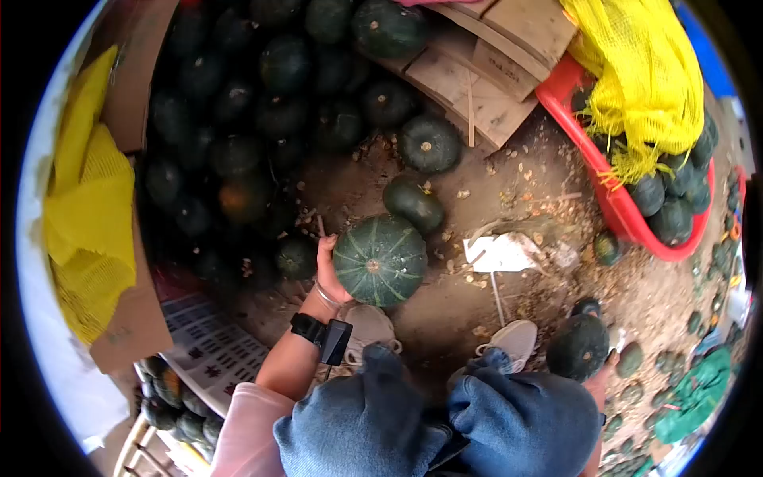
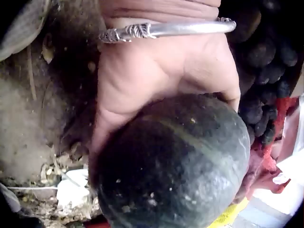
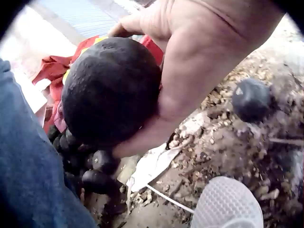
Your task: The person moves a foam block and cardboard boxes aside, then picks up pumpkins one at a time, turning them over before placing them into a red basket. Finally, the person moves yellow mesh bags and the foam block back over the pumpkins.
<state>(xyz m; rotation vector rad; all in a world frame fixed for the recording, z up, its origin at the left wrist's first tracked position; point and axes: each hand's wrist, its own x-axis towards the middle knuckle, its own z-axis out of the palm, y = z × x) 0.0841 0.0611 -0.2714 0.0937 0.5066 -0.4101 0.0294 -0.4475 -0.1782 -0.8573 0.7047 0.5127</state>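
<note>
My left hand (image 1: pixel 329 270) grips a round, dark green pumpkin (image 1: pixel 380 261) with pale stripes, above the dirt floor in front of my left shoe. In the left wrist view, the thumb and fingers curl round the sides of this pumpkin (image 2: pixel 175 166), below a silver bangle. Beside my right knee, the right hand (image 3: pixel 190 71) holds a second dark pumpkin (image 3: pixel 111 90), its thumb and fingers spread round it. In the head view that pumpkin (image 1: pixel 578 347) covers most of the right hand. Two loose pumpkins, one (image 1: pixel 413 203) nearer and one (image 1: pixel 430 144) farther, lie just beyond the left hand's pumpkin.
A dark heap of pumpkins (image 1: pixel 282 63) fills the far left, bordered by cardboard (image 1: pixel 131 79). At the right stands a red tub (image 1: pixel 612 215) of pumpkins with a yellow mesh bag (image 1: pixel 644 71) over it. White scrap (image 1: pixel 501 253) lies on the floor, near flattened cardboard boxes (image 1: pixel 469 87).
</note>
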